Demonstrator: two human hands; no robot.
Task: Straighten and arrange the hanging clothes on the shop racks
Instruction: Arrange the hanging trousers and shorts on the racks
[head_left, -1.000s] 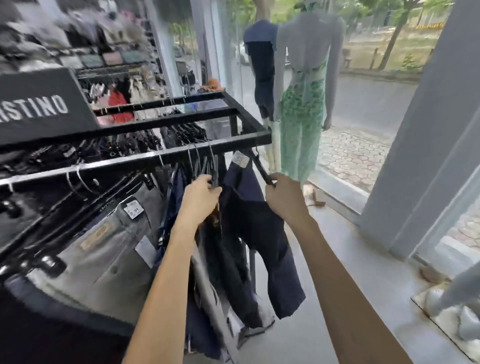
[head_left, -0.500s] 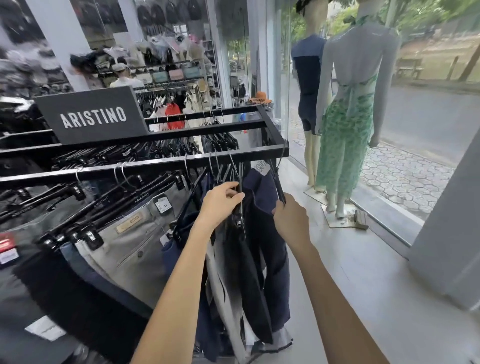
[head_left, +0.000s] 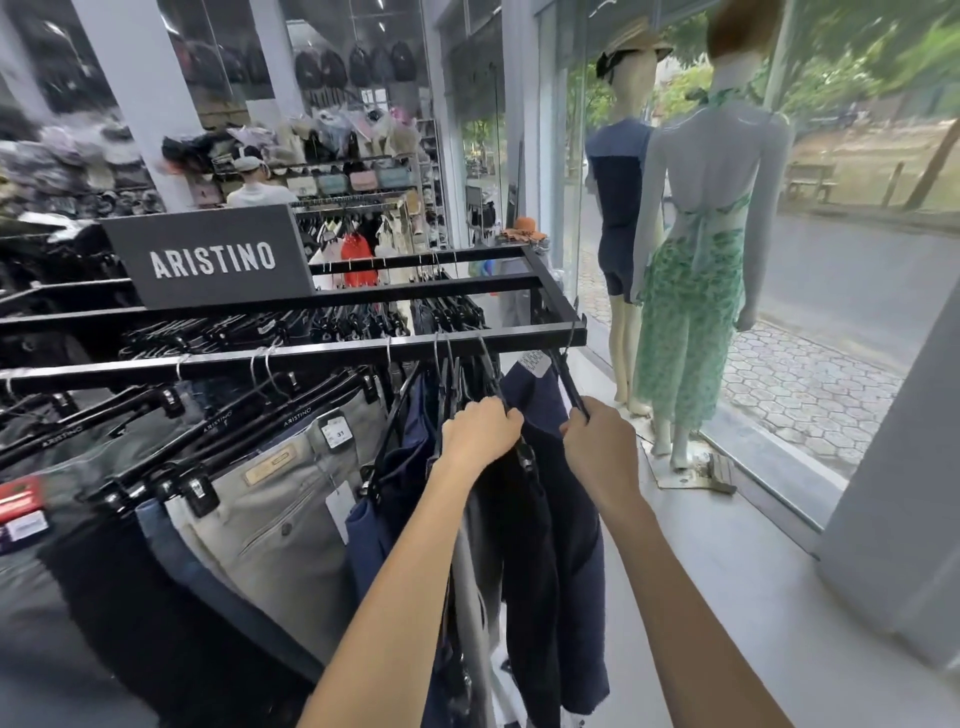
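So compared with a second ago we're looking higher up now: the ARISTINO sign (head_left: 208, 257) is fully readable instead of cut off, and both mannequins are showing their heads. The navy trousers (head_left: 561, 499) that were swinging out sideways a second ago are hanging pretty much straight down now, at the window end of the front rail (head_left: 291, 358).

Our left hand (head_left: 480, 434) is curling its fingers closed around a black hanger (head_left: 491, 371) in the bunch of dark garments. Our right hand (head_left: 602, 452) is closing on the slanted arm of the end hanger (head_left: 569, 384), the one carrying the navy trousers, fingers pressed together around it. Both grips are looking the same as half a second ago.

Around us: grey trousers (head_left: 280, 519) are hanging to the left on clip hangers, with more dark pairs beyond them. The mannequin in the green dress (head_left: 691, 332) and the one in the navy outfit (head_left: 621, 208) are standing just past the rack end by the shop window (head_left: 857, 260), and a grey pillar (head_left: 904, 467) is crowding in on the right.

Hard to tell stuff: our hands and forearms are covering the tops of the dark garments, so we can't count how many are in that bunch. The shelves (head_left: 332, 171) at the back are blurring out, and the lower left corner is just dark fabric cut off by the edge.
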